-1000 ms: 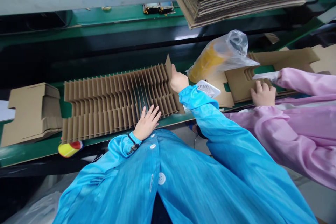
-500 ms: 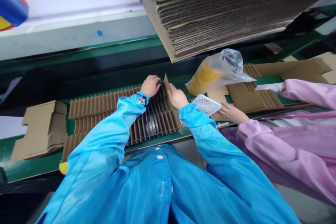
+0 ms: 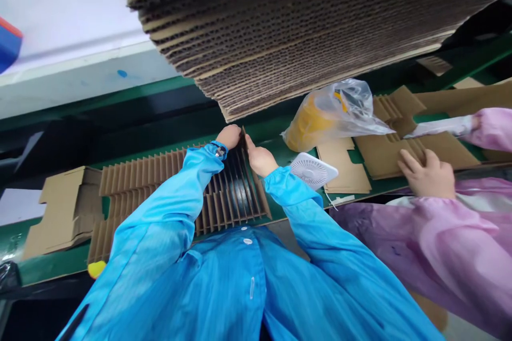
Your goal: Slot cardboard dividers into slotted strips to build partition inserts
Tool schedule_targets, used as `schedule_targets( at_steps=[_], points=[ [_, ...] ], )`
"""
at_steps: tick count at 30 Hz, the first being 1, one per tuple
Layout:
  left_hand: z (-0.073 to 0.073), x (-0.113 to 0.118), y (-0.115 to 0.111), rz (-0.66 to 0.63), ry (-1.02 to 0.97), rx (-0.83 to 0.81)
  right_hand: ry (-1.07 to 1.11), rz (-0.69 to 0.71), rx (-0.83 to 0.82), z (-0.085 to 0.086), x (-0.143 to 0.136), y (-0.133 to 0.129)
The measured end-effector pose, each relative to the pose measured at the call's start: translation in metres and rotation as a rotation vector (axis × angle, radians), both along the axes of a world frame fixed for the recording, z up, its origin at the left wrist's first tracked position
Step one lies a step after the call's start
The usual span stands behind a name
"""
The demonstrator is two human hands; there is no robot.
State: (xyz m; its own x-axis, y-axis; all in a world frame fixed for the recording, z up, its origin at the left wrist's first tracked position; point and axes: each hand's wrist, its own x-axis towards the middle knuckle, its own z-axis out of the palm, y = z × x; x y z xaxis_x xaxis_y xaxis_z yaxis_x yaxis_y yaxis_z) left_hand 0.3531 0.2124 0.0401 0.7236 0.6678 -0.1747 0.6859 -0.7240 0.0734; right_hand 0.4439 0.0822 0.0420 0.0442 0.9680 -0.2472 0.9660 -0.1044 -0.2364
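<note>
A long row of upright cardboard dividers (image 3: 140,173) stands on the green bench, with dark, glossy sheets (image 3: 236,192) between the slats at its right end. My left hand (image 3: 229,136) is bent over the far edge of that end, its fingers closed and mostly hidden behind the cardboard. On the other side of the last slat, my right hand (image 3: 262,161) grips the end cardboard divider (image 3: 260,192), index finger stretched along it. Just right of my right sleeve lies a small white fan (image 3: 314,170).
A thick stack of corrugated cardboard (image 3: 300,37) overhangs the bench. Flat cardboard pieces (image 3: 60,208) lie at left. To the right are a clear bag with yellow contents (image 3: 320,120), folded cardboard (image 3: 384,154) and a co-worker's hand (image 3: 428,173) in a pink sleeve.
The end divider now stands closer against the row, with my hands nearer each other. The co-worker's hand has left the fan and moved right onto the cardboard. The view has shifted.
</note>
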Motion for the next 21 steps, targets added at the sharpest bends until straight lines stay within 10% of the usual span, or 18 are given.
schedule_targets(
  at_steps=[10,21],
  points=[
    [-0.006,0.0,-0.007,0.023,-0.04,0.009,0.101,-0.069,-0.065,-0.017,0.002,0.007],
    [-0.015,0.006,-0.005,0.075,-0.099,-0.055,0.378,-0.165,-0.125,-0.011,0.001,-0.068]
  ],
)
